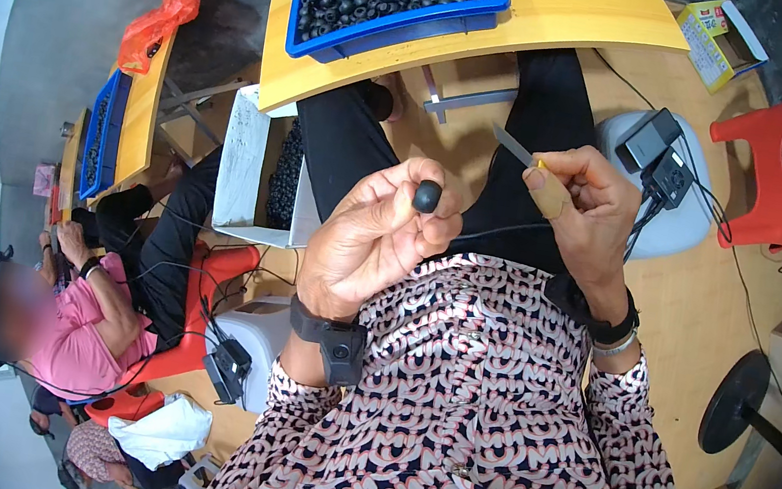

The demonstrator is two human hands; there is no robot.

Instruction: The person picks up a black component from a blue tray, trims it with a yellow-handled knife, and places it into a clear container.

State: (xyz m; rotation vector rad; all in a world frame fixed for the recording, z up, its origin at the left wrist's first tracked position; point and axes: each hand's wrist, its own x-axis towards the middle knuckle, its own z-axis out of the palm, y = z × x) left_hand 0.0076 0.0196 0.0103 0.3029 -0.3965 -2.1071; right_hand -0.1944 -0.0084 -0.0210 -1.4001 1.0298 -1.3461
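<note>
Between the thumb and fingers of my left hand (368, 231) is a small black rounded rubber-like part (427, 196), held above my lap. My right hand (593, 209), a little to the right, grips a small knife (511, 145) with a thin blade pointing up and left. A bit of yellow shows at the base of the blade; its handle is mostly hidden in my fingers. The blade is apart from the black part. Beyond my hands, a blue tray (501, 0) full of similar black parts stands on the yellow table (578, 9).
Left of my legs stands a white box (239, 166) holding more black parts. Right are a pale stool (660, 239) with black devices and cables, a red stool (777, 166), and a yellow carton (708, 49). A co-worker in pink (90, 331) sits at left.
</note>
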